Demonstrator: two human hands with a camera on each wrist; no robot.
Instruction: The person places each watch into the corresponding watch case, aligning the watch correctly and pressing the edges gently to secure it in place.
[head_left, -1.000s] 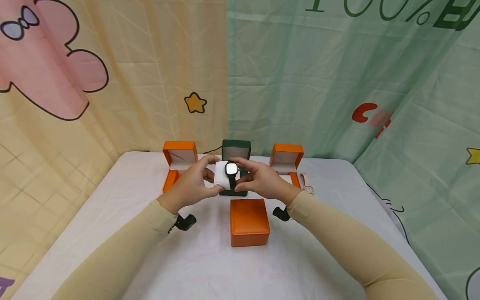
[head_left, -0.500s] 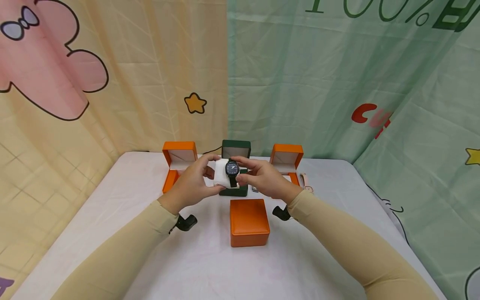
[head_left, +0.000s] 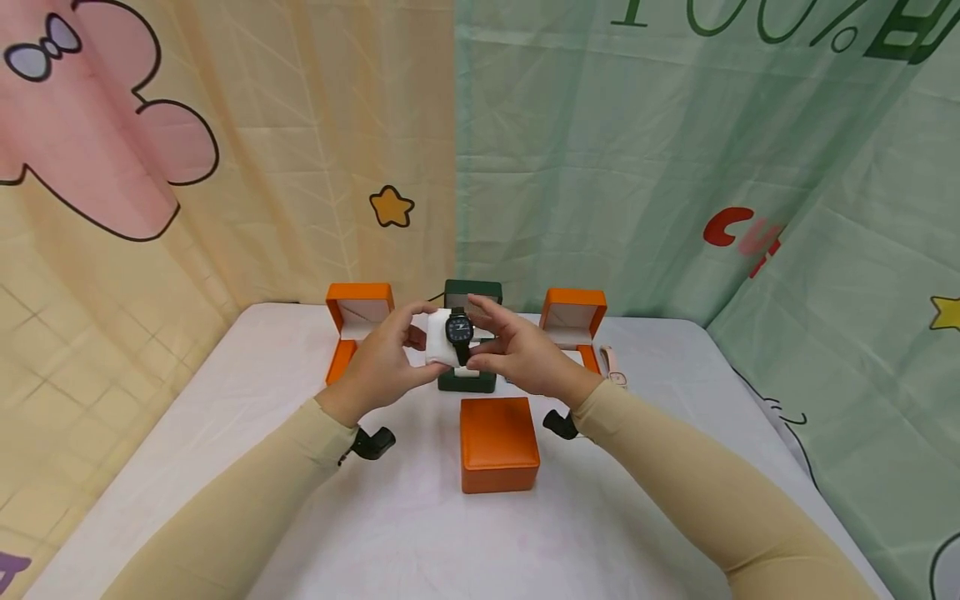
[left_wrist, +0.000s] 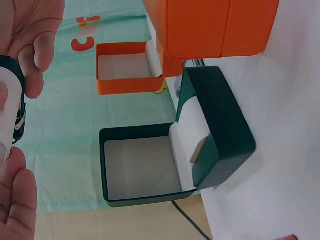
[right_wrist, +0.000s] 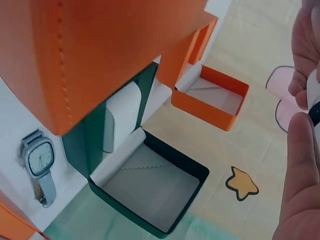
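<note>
A black wristwatch (head_left: 459, 328) with a dark round-cornered face wraps a white watch cushion (head_left: 437, 340), held up in front of the open green watch box (head_left: 467, 382). My left hand (head_left: 382, 354) grips the cushion from the left, thumb below and fingers above. From the right, my right hand (head_left: 523, 350) holds the watch with thumb and fingers at its side. In the right wrist view, right fingers (right_wrist: 300, 165) lie against the black strap (right_wrist: 314, 113). The left wrist view shows the cushion edge-on (left_wrist: 10, 107) between both hands. Inside the green box sits a white insert (left_wrist: 191, 132).
A closed orange box (head_left: 499, 442) stands nearest me. Open orange boxes flank the green one at left (head_left: 360, 302) and right (head_left: 573, 308). A pink-strapped watch (head_left: 613, 367) lies beside the right box. A silver square watch (right_wrist: 40, 160) lies on the white tablecloth (head_left: 360, 533).
Both hands have raised the cushion and watch slightly, shifting them a little left. The watch face has turned from bright glare to dark. My right fingers have spread slightly.
</note>
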